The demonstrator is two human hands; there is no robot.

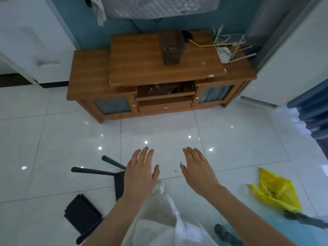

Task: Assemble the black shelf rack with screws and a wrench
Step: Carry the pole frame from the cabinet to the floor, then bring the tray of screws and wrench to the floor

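Both my hands hover flat over the white tiled floor, palms down, fingers straight, holding nothing. My left hand (140, 173) is above a black rack part (119, 183) with black legs (92, 170) pointing left. A folded black panel (82, 213) lies lower left on the floor. My right hand (197, 168) is about a hand's width to the right. A few small dark specks, maybe screws (179, 166), lie on the tile between the hands. A clear plastic bag (165, 215) spreads beneath my forearms. No wrench is visible.
A wooden TV cabinet (159, 75) stands ahead with a dark mesh basket (171, 47) and a router on it. A yellow plastic bag (276, 190) lies at right. Dark objects (225, 233) sit near the bottom right edge. A blue sofa (312, 114) is far right.
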